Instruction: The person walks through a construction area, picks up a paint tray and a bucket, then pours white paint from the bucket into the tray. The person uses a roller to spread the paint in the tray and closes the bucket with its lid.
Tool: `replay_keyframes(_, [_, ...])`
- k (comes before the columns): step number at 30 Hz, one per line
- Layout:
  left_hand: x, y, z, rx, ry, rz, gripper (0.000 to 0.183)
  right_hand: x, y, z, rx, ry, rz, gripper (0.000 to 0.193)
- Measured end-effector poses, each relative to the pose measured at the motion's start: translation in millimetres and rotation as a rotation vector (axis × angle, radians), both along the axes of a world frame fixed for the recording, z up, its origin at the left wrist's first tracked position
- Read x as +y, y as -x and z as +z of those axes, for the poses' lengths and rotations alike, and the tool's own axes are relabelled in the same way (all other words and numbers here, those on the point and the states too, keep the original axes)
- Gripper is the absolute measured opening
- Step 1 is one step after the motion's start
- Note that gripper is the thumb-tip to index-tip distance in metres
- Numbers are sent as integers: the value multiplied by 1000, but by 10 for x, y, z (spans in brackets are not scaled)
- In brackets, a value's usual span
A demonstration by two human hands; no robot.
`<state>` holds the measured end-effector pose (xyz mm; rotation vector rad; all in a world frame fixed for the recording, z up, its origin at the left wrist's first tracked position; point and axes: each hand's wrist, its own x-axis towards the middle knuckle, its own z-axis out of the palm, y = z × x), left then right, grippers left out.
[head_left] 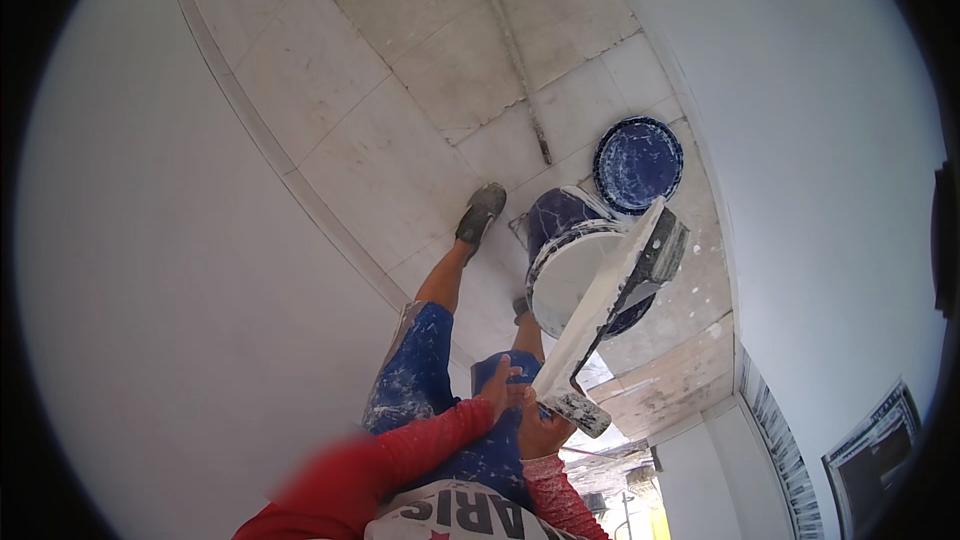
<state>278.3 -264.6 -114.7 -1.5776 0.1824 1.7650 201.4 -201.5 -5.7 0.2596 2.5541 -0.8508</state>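
My right hand point(543, 428) is closed around the near end of a long plastering blade point(590, 320), which slants up and away to the right. White paste coats its pale face, and dark smeared parts show along its right side. My left hand point(502, 386) is just left of the blade's near end, with fingers extended and apart; whether they touch the blade I cannot tell. Beyond my hands, a dark blue bucket point(556, 216) holds white paste point(567, 285). The blade's far half overlaps the bucket's rim in my view.
A paste-smeared blue lid point(638, 166) lies behind the bucket. Farther off, a long thin pole point(500, 15) rests on the tiled floor point(340, 155). Pale walls rise at left point(140, 270) and right point(800, 190). A dark framed panel point(876, 455) is at lower right.
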Motion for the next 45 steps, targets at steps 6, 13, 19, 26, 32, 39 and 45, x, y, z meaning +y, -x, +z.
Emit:
replay_keyframes(6, [-31,-20,-16,7,-2,15,83,-122,128,59,5,-14,-9,45])
replay_keyframes(13, [-26,-20,-9,-35,-7,39,80,-146,135,60,-7,14,-74,47])
replay_keyframes(19, [-34,-11,14,-18,-33,21,81,-162,191,79,-7,11,-38,53])
replay_keyframes(26, [-29,-34,1,-8,-30,45,78,-169,165,56,-19,13,-55,53])
replay_keyframes(32, [-69,-26,1,9,-42,5,81,-200,165,44,-64,106,-182,52])
replay_keyframes(39, [-87,21,23,3,-18,53,80,-191,180,21,-50,68,-74,57])
replay_keyframes(45, [-86,1,11,-11,-11,78,76,-224,177,17,-59,69,-97,58])
